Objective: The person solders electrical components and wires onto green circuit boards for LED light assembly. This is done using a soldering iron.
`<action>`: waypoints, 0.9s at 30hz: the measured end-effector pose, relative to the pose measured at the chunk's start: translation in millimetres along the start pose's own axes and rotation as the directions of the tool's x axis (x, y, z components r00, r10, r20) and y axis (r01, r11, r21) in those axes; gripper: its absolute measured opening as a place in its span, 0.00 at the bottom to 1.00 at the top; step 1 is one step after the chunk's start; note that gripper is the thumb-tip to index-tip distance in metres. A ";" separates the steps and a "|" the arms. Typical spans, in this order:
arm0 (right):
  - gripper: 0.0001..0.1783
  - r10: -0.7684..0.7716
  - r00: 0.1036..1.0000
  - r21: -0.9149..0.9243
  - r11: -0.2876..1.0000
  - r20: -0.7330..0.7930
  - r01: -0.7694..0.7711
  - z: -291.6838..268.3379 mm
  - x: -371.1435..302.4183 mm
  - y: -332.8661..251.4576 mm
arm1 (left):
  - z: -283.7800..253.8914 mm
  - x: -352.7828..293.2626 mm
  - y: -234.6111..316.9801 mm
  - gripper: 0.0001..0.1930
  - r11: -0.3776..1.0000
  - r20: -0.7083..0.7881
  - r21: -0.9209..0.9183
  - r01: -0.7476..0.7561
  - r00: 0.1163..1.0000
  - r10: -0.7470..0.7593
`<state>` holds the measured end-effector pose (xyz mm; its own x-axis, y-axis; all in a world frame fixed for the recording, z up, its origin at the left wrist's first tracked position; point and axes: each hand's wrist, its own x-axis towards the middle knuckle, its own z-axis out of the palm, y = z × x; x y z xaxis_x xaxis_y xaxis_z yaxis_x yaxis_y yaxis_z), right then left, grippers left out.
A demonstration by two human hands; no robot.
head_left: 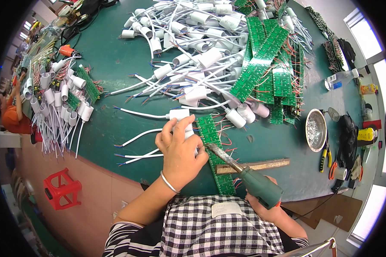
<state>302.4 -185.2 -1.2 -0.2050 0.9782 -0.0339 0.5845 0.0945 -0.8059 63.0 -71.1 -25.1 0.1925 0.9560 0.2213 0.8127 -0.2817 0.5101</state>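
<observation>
Under the left hand [179, 147] on the green counter [111, 55] lies a long green circuit board [214, 156], narrow and studded with small parts, red wires sprouting from its edge. The left fingers [182, 126] curl shut over a white plastic cap [181, 115] with a white cord, just beside the board. Right of them, the right hand [266, 205] grips a green soldering iron [251, 180], its tip touching the board.

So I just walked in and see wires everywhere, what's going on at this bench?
A person is soldering. The right hand holds a green soldering iron with its tip on a green circuit board strip, while the left hand presses a white capped cable beside the strip. More boards and cables are piled behind.
</observation>
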 end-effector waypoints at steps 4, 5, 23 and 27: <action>0.15 -0.068 0.998 -0.114 0.991 0.013 0.069 -2.4 -3.5 3.9 | 1.0 -0.6 -0.1 0.05 1.000 -0.018 0.000 -0.013 1.000 0.013; 0.15 -0.020 1.000 -0.088 0.996 -0.021 0.018 -0.3 -12.5 12.9 | 1.5 -0.1 0.4 0.05 1.000 -0.019 -0.003 -0.021 1.000 0.021; 0.13 0.475 0.353 0.421 0.879 -0.806 -0.223 -77.0 -42.9 43.6 | 12.2 1.1 -5.1 0.04 1.000 -0.041 0.014 -0.003 0.999 0.004; 0.15 0.253 0.448 0.174 0.962 -0.858 -0.210 -75.9 -51.1 67.2 | 8.5 2.0 -9.8 0.05 0.994 -0.090 0.040 -0.101 0.990 0.105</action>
<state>411.8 -214.9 -8.8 0.7296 0.6206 0.2875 0.4684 -0.1470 -0.8712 60.1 -65.7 -36.7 0.2261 0.9099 0.3477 0.8106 -0.3737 0.4509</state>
